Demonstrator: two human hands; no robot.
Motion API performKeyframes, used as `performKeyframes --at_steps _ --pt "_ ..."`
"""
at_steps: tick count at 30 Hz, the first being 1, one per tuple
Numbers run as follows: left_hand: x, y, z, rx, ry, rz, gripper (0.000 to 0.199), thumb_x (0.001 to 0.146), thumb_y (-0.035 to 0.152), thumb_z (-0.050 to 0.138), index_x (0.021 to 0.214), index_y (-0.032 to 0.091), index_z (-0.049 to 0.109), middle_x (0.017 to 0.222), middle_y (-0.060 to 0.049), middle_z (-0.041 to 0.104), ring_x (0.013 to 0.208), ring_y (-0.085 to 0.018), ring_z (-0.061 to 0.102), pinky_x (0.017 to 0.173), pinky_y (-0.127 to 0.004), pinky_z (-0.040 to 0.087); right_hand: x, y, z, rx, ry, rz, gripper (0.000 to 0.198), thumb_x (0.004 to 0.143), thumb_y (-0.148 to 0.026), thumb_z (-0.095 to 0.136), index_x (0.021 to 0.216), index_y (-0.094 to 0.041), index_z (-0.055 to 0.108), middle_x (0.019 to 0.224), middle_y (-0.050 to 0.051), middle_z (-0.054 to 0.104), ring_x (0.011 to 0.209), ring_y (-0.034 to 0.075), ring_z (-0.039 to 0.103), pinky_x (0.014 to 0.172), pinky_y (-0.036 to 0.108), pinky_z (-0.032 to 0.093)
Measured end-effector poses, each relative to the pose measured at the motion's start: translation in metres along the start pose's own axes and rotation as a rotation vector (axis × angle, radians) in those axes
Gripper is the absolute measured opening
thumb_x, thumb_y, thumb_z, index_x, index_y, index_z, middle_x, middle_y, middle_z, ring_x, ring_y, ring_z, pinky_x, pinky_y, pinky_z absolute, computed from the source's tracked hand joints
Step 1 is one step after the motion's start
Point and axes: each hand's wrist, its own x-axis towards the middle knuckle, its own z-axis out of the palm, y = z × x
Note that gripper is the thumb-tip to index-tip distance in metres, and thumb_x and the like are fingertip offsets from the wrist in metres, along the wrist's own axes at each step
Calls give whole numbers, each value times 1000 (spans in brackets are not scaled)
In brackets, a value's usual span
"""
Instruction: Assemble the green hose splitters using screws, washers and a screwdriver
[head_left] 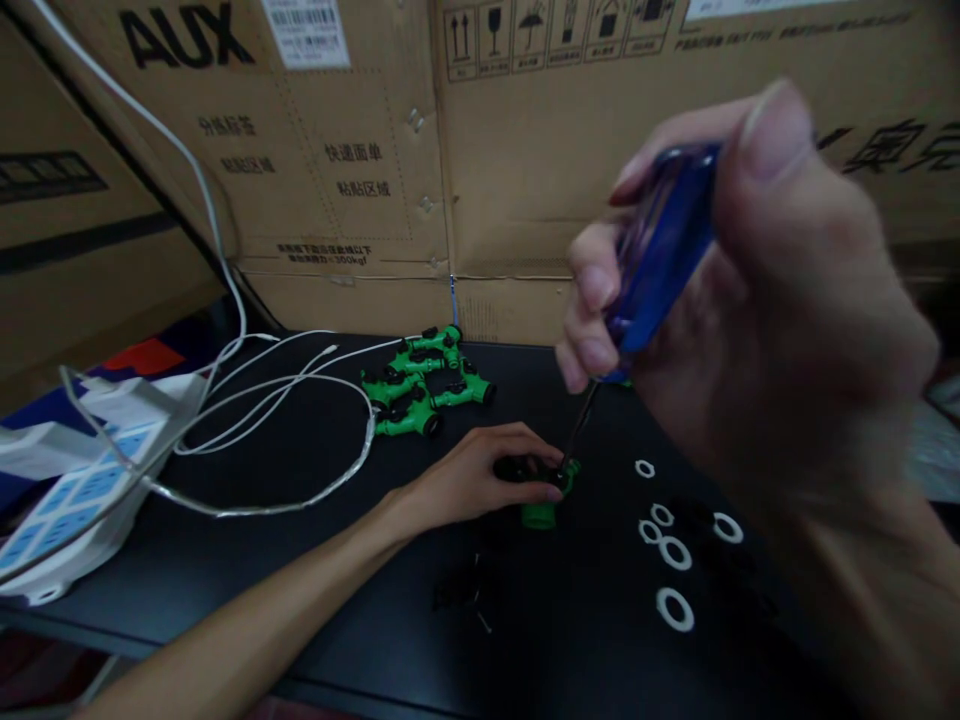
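Observation:
My left hand (480, 475) is closed round a green hose splitter (541, 514) and holds it down on the dark tabletop. Thumb and fingers cover much of the splitter, so its black parts show only partly. My right hand (780, 290) is raised, large and close to the camera, wrapped round the blue handle of a screwdriver (664, 255). The dark shaft slants down to the left, and its tip meets the splitter beside my left fingertips. Several white ring washers (674, 553) lie to the right, below my right hand.
Several green splitters (420, 385) sit in a cluster at the back. White cables (292, 500) loop across the left side from a power strip (90, 490). Small black parts and screws (480, 595) lie near the front. Large cardboard boxes (390, 200) stand along the back.

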Motion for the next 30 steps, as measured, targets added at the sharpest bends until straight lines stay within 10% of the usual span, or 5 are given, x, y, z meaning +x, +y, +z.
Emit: performKeyframes --at_steps 6,13,19,26,30 --pt "0 1 0 15 -3 -22 32 87 36 77 114 19 74 110 -6 69 94 -16 67 89 -30 54 3 -1 4 10 110 64 35 89 -53 66 83 -29 41 51 -9 40 38 13 29 35 29 25" --pt "0 1 0 29 -2 -16 35 87 37 76 117 19 73 110 -6 69 96 -16 67 90 -31 53 2 -2 3 12 26 47 18 92 -31 60 86 -28 44 67 -6 57 48 15 52 47 33 49" --pt "0 1 0 23 2 -26 35 87 39 76 116 19 73 108 -6 68 94 -16 67 87 -30 54 3 -3 2 29 87 92 22 92 -25 64 84 -29 44 52 -9 39 38 12 31 35 27 27" --pt "-1 1 0 20 -9 -21 35 87 38 76 117 20 73 111 -6 69 97 -17 67 92 -32 54 2 -3 2 58 51 76 18 96 -18 54 84 -28 43 66 -6 60 46 15 52 44 31 47" --pt "-1 -1 0 19 5 -35 37 86 40 77 118 21 74 112 -7 70 98 -17 68 92 -32 54 3 0 2 62 107 61 22 95 -18 54 82 -28 40 52 -9 45 39 12 34 36 25 31"
